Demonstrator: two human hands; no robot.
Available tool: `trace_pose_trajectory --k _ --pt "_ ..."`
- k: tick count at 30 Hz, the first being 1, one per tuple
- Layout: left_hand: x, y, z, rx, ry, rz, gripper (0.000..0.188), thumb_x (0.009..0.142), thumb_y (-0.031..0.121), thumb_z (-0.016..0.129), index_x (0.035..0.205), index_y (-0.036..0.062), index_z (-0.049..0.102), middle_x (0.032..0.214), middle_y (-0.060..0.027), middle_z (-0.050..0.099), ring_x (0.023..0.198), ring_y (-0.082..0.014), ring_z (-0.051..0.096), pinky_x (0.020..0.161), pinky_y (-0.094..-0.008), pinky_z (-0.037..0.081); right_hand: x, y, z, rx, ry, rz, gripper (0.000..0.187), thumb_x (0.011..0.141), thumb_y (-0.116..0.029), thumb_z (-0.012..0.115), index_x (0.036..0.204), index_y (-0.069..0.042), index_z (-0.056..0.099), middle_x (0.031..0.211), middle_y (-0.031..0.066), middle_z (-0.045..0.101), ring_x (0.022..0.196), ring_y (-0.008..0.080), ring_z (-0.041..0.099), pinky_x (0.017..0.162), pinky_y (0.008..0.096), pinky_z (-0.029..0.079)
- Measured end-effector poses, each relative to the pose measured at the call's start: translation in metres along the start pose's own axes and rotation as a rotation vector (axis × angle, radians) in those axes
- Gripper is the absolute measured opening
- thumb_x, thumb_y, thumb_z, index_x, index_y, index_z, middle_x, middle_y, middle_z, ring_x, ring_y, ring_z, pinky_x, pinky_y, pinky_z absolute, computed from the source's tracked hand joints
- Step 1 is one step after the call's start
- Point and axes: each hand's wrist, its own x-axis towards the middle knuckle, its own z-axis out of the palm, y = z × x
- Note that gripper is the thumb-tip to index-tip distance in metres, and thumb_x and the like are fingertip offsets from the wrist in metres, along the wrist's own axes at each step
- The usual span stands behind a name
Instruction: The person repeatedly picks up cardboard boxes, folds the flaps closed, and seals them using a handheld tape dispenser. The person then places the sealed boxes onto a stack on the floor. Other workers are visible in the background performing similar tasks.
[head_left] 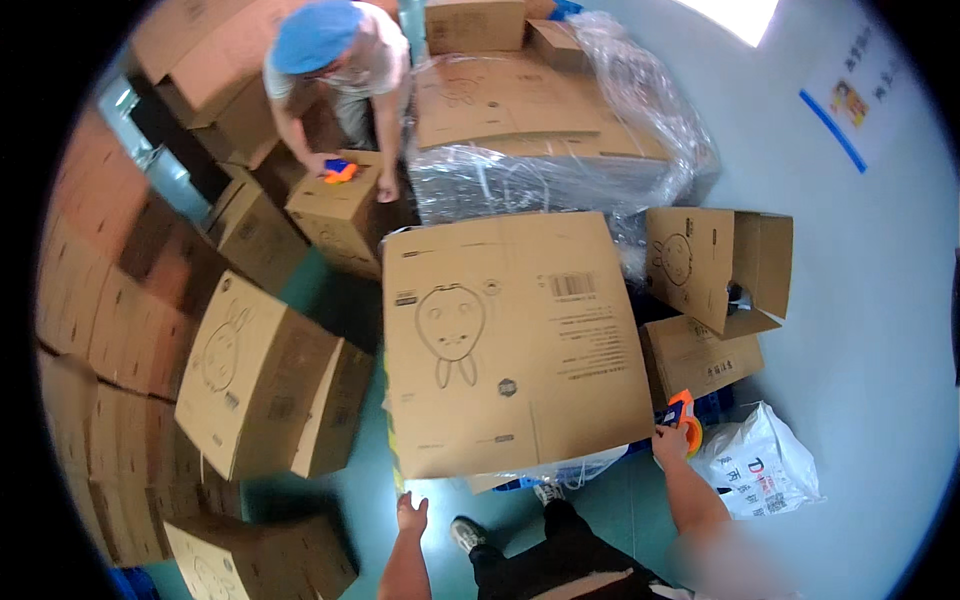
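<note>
In front of me a large flattened-looking cardboard panel [535, 400] lies on top of a stack, printed with a cartoon animal head and a barcode. Just off its near left corner is my left hand [411, 513], fingers apart and holding nothing. At the near right corner my right hand [671, 445] grips an orange and dark blue tape dispenser [684, 412]. Clear plastic film [580, 467] shows under the panel's near edge. Whether the left fingertips touch the panel I cannot tell.
Ahead on the left, a person in a blue cap [318, 38] holds another tape dispenser [340, 171] on a carton [335, 205]. A film-wrapped stack [540, 180] stands behind. Right are an open carton [690, 265] and a white bag [765, 465]; cartons [255, 370] crowd the left.
</note>
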Motion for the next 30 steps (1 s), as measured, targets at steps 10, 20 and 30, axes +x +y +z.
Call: trace_pose_trajectory --k 10,20,30 --pt "0.112 0.039 0.021 -0.156 0.029 -0.366 0.073 0.077 0.031 0.062 0.13 -0.0063 0.029 0.131 -0.024 0.036 0.119 -0.0342 0.039 0.099 -0.0386 0.032 0.068 0.002 0.045 -0.158 -0.15 0.171 0.044 0.075 -0.042 0.057 0.112 -0.018 0.06 0.122 0.0197 0.039 0.106 0.0347 0.048 0.087 0.0478 0.039" --pt "0.071 0.038 -0.043 -0.268 0.25 -0.14 0.027 0.08 0.022 0.062 0.093 0.0012 0.054 0.091 -0.0146 0.056 0.081 -0.0249 0.053 0.073 -0.0357 0.043 0.069 -0.025 -0.016 -0.289 -0.27 0.25 0.057 0.076 -0.052 0.053 0.114 -0.01 0.056 0.126 0.0215 0.042 0.109 0.0343 0.048 0.09 0.0505 0.036" --pt "-0.029 0.122 -0.289 -1.183 -0.078 0.205 0.033 0.09 0.04 0.044 0.083 0.0098 0.055 0.082 0.0002 0.058 0.08 -0.0111 0.053 0.072 -0.0256 0.042 0.005 0.004 -0.223 -0.013 0.014 -0.347 0.038 0.075 -0.037 0.061 0.07 0.0 0.064 0.086 0.013 0.063 0.065 0.0261 0.06 0.063 0.0368 0.046"
